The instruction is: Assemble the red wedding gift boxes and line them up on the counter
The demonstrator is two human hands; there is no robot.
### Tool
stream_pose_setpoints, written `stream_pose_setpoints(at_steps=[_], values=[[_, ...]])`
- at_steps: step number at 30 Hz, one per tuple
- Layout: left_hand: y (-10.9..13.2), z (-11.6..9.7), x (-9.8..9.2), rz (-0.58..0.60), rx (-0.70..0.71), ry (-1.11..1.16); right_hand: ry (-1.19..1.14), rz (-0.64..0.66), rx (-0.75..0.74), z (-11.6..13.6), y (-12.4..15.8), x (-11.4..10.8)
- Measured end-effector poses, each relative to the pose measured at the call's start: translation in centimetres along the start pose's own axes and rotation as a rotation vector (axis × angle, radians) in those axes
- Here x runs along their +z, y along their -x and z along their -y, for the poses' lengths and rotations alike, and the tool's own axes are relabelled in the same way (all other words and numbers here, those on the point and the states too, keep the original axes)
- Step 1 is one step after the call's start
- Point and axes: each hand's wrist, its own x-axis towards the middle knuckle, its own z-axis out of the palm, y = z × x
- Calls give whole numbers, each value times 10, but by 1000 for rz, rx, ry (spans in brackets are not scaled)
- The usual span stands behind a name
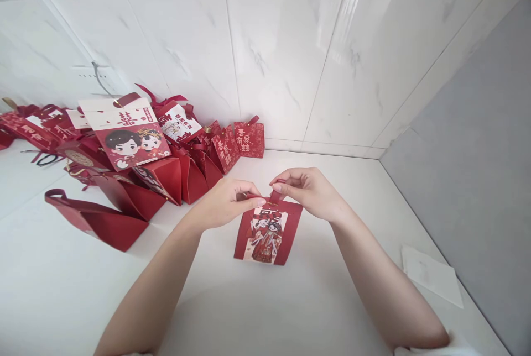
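Note:
A red gift box (pixel 269 237) printed with a cartoon couple in traditional wedding dress stands in front of me on the white table. My left hand (pixel 232 199) pinches its top left edge between thumb and fingers. At the top middle, a red ribbon (pixel 275 195) rises from the box, and my right hand (pixel 305 190) has it pinched between thumb and forefinger. The lower part of the box hangs free of both hands. Whether its base rests on the table I cannot tell.
Several red gift boxes (pixel 193 176) crowd the left and back, one with a large cartoon couple (pixel 133 143) on top. A red box with a ribbon loop (pixel 95 218) lies nearest me. White paper (pixel 431 276) lies at right. A tiled wall (pixel 282 57) bounds the back.

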Motion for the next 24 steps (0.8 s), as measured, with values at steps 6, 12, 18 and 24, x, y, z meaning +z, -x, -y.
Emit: stream_pose_setpoints(at_steps=[6, 12, 18, 24], values=[[-6, 8, 2, 38, 49, -49, 121, 23, -97, 1, 1, 10], [-14, 13, 12, -25, 61, -169, 205, -35, -192, -1, 0, 11], [-18, 22, 14, 12, -8, -221, 439, 10, -94, -12, -4, 17], [-15, 20, 14, 43, -9, -263, 562, 53, -98, -12, -3, 15]])
